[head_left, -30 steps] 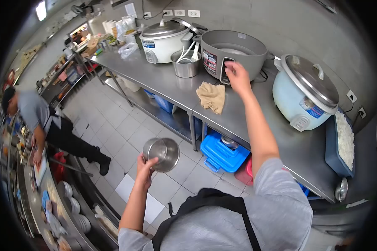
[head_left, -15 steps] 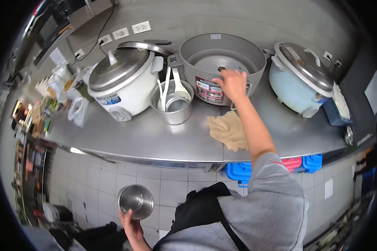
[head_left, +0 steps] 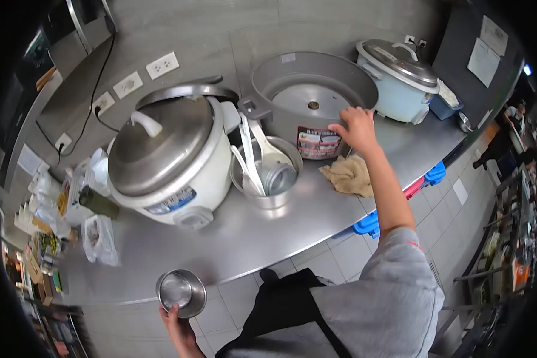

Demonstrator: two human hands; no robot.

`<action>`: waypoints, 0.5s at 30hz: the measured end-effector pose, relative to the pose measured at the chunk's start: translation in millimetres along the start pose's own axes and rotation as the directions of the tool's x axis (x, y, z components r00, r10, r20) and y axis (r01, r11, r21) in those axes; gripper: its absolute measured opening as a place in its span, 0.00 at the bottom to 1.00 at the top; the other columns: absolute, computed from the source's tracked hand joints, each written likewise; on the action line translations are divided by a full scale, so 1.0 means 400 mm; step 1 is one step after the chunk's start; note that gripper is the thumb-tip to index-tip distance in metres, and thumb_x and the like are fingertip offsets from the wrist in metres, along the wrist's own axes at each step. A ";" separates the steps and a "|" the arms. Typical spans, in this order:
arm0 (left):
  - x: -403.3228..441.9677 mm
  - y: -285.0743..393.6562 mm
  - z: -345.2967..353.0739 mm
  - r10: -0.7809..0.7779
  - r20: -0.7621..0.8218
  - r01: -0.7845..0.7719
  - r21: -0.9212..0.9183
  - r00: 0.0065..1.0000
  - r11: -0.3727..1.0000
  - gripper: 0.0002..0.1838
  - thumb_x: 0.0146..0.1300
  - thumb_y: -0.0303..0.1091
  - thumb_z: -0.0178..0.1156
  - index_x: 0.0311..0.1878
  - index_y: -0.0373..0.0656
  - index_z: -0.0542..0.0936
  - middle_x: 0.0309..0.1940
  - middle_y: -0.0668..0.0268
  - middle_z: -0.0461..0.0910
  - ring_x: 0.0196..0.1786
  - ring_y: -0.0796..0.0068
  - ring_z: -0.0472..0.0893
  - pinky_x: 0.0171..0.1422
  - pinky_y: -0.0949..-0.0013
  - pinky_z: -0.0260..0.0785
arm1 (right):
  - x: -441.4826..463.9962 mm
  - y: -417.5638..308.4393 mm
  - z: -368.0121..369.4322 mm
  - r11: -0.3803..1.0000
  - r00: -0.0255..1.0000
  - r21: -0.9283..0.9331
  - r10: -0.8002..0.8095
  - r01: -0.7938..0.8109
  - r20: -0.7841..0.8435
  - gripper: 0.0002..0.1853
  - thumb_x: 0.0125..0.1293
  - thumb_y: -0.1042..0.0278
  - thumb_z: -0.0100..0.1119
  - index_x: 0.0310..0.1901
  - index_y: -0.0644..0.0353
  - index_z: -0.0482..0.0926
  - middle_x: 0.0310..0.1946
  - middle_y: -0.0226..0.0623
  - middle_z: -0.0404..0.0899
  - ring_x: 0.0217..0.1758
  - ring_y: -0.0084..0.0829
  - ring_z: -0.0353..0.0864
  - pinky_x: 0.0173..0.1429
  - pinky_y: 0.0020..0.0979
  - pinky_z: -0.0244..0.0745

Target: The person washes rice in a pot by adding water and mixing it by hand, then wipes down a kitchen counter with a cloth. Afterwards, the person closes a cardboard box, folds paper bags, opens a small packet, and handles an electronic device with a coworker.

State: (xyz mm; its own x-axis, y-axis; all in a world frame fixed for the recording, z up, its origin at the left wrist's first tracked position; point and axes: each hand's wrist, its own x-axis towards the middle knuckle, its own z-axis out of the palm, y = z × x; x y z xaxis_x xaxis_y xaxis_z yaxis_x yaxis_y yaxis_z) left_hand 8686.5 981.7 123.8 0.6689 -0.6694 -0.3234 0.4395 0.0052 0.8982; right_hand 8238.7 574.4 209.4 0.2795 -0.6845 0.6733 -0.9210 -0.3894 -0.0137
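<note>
My left hand (head_left: 176, 325) holds a small stainless steel bowl (head_left: 189, 305) by its side, thumb at the rim, in front of the counter edge. My right hand (head_left: 358, 128) is at the near right rim of a large grey rice cooker body (head_left: 274, 122), fingers curled over the edge and thumb outside. This cooker is open, without a lid, and its metal bottom plate shows inside. Just below my right hand lies a crumpled tan cloth (head_left: 346, 175). Left of the cooker, a metal pot (head_left: 271, 200) holds white ladles or paddles (head_left: 271, 152) and a metal cup.
A white rice cooker (head_left: 161, 149) with its metal lid on stands at left, and a pale blue one (head_left: 400, 89) at right. Plastic bags (head_left: 98, 238) lie on the left of the steel counter (head_left: 268, 238). Blue bins (head_left: 367, 225) sit underneath. Another person (head_left: 513, 122) stands far right.
The view has turned left and come nearer the white cooker. My right hand has shifted slightly right along the grey cooker's rim. The bowl stays in my left hand, now closer to the counter edge.
</note>
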 end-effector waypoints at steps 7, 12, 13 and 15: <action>0.153 0.042 -0.052 -0.099 0.094 0.100 -0.003 0.991 0.995 0.39 0.46 0.31 0.66 0.62 0.40 0.58 0.55 0.56 0.65 0.59 0.59 0.66 0.62 0.54 0.61 | -0.015 -0.085 -0.011 0.994 0.997 -0.081 0.071 -0.074 -0.043 0.18 0.46 0.50 0.66 0.28 0.58 0.78 0.26 0.36 0.73 0.37 0.40 0.73 0.47 0.41 0.62; 0.269 0.114 -0.119 -0.159 0.153 0.161 0.003 0.975 0.987 0.41 0.46 0.30 0.65 0.64 0.41 0.56 0.56 0.56 0.64 0.59 0.59 0.66 0.61 0.54 0.61 | -0.019 -0.153 -0.043 0.981 0.991 -0.138 0.135 -0.137 -0.026 0.19 0.47 0.51 0.66 0.28 0.60 0.77 0.25 0.38 0.72 0.35 0.41 0.73 0.45 0.39 0.64; 0.294 0.124 -0.137 -0.177 0.158 0.176 0.020 0.971 0.984 0.42 0.46 0.30 0.65 0.64 0.41 0.55 0.56 0.56 0.64 0.59 0.59 0.66 0.61 0.55 0.61 | -0.023 -0.162 -0.048 0.970 0.984 -0.171 0.177 -0.172 0.010 0.19 0.48 0.52 0.66 0.27 0.61 0.76 0.26 0.39 0.72 0.36 0.42 0.73 0.45 0.40 0.64; 0.345 0.166 -0.187 -0.189 0.119 0.184 0.051 0.975 0.982 0.43 0.46 0.29 0.66 0.65 0.41 0.54 0.56 0.55 0.63 0.59 0.60 0.65 0.61 0.56 0.61 | -0.029 -0.190 -0.035 0.958 0.979 -0.210 0.201 -0.193 0.018 0.19 0.50 0.52 0.65 0.26 0.62 0.74 0.28 0.44 0.73 0.38 0.46 0.73 0.43 0.41 0.66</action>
State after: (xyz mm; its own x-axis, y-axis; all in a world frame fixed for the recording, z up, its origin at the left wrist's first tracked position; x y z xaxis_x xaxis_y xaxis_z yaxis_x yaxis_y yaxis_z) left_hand 8852.8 945.4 116.6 0.4975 -0.7419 -0.4495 0.5241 -0.1559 0.8373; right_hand 8301.4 620.4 213.0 0.0932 -0.7597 0.6436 -0.9937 -0.1114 0.0124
